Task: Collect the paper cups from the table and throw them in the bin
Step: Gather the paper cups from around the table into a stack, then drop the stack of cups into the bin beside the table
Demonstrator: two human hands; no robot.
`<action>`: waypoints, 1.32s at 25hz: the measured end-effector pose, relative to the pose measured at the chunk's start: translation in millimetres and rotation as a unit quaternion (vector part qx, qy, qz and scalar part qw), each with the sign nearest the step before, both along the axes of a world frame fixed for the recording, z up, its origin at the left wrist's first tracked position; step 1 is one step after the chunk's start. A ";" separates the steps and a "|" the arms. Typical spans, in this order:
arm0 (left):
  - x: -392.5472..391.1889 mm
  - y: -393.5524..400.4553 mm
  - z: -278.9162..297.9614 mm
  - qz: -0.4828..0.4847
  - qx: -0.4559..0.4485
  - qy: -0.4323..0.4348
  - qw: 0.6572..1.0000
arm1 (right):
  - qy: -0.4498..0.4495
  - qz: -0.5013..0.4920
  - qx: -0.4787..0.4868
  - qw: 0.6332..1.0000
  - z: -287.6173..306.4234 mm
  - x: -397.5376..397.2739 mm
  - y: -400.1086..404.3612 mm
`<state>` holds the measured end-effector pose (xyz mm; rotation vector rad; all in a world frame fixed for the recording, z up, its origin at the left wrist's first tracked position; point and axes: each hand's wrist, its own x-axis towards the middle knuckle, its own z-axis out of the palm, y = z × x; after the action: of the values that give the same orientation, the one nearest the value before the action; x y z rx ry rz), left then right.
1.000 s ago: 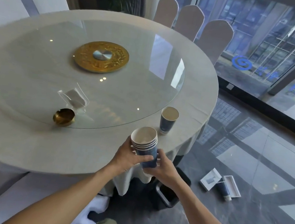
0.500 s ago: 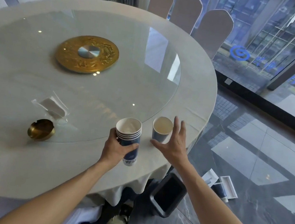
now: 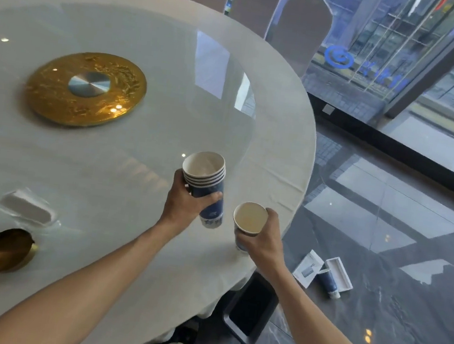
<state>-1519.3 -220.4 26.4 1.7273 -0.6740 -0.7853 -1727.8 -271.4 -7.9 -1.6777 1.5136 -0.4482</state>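
Observation:
My left hand [image 3: 184,203] grips a stack of several nested blue-and-white paper cups [image 3: 207,186], held a little above the round table [image 3: 133,177] near its right edge. Just to the right, my right hand [image 3: 261,240] is closed around a single paper cup [image 3: 250,217], its open mouth facing up, lifted off the tabletop at the table's rim. A black bin [image 3: 252,309] stands on the floor below the table edge, partly hidden under the tablecloth.
A gold disc [image 3: 86,88] marks the middle of the glass turntable. A brass ashtray [image 3: 7,249] and a wrapped white packet [image 3: 27,207] lie at the left. A small box, a tube and a tray [image 3: 324,274] lie on the dark floor. Covered chairs [image 3: 298,26] stand behind.
My right hand reached to the single cup, closed on it and lifted it toward me. The left hand with the stack moved slightly up and right.

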 end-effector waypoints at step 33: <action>-254.0 -37.9 -120.4 -0.333 0.272 0.095 0.898 | -0.007 -0.113 0.201 0.973 -90.0 -213.0 23.5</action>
<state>-1773.2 -258.3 -94.0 1.8758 -0.9931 -1.7317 -1940.8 -247.9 -97.9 -1.1936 1.6646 -0.2489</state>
